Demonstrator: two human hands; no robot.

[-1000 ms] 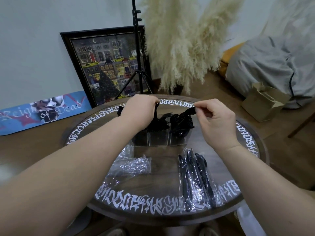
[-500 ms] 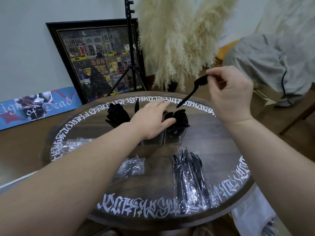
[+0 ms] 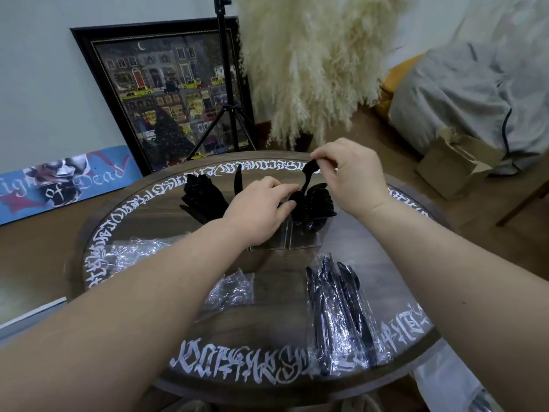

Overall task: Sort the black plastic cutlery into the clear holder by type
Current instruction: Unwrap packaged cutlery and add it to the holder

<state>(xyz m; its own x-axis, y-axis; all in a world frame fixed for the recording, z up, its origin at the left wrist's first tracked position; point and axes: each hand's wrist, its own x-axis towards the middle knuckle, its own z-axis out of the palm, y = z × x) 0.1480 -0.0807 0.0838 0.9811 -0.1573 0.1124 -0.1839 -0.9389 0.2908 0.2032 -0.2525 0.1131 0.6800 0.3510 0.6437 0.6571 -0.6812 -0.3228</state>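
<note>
Lowering into the right compartment of the clear holder [image 3: 303, 236] on the table [image 3: 267, 307], a black spoon [image 3: 307, 178] is pinched by the right hand [image 3: 347, 179]; holder is steadied by the spread left hand [image 3: 258, 209]. Release likely needed next; wrapped cutlery [image 3: 338, 316] remains.

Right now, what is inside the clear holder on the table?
The clear holder has black cutlery standing in its right compartment and more at its left. The left hand covers the middle, so its contents cannot be seen.
</note>
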